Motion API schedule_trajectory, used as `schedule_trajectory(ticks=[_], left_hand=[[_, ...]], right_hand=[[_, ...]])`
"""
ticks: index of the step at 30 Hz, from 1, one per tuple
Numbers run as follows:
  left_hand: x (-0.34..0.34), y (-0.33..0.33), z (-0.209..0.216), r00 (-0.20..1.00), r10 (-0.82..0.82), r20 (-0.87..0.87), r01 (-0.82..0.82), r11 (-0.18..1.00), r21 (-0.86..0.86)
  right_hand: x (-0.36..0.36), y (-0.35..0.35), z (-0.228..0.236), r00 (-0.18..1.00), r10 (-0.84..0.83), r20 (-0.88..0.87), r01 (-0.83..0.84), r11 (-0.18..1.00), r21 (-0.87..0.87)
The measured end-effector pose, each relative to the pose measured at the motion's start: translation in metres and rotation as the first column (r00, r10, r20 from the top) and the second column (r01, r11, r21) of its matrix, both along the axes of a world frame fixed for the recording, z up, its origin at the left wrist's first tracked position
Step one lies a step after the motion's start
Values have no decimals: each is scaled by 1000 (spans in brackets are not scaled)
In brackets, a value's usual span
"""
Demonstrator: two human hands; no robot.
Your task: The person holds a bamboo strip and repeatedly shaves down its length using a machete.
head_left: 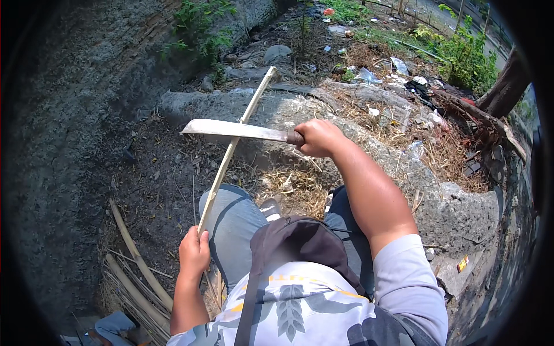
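Observation:
My left hand point(194, 252) is closed around the lower end of a long, pale, split strip of wood or bamboo point(222, 173). The strip slants up and away to the right, passing by my left knee. In my right hand point(321, 138) is the dark handle of a machete point(236, 130), its broad blade pointing left. The blade lies across the upper part of the strip and seems to touch it. My right arm is stretched forward, and the fingers are wrapped round the handle.
A rough wall point(63, 144) rises on the left. Long poles point(141, 259) lie on the ground at lower left. Ahead runs a broken concrete ledge point(213, 106), with dry straw point(294, 184) below it. Litter, green plants point(470, 57) and a tree trunk point(508, 86) are at far right.

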State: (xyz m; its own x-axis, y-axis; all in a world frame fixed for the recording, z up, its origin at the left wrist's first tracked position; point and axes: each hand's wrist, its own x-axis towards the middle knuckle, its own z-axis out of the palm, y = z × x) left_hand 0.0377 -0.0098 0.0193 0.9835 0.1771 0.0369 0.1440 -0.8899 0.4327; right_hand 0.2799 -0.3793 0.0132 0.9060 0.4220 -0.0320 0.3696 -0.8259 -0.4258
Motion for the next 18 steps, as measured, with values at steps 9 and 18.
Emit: schedule_trajectory(ticks=[9, 18], left_hand=[[22, -8, 3, 994, -38, 101, 33, 998, 51], [12, -10, 4, 999, 2, 54, -9, 990, 141]], right_hand=[[12, -5, 0, 999, 21, -26, -20, 1000, 21], [17, -18, -8, 989, -112, -100, 120, 990, 73]])
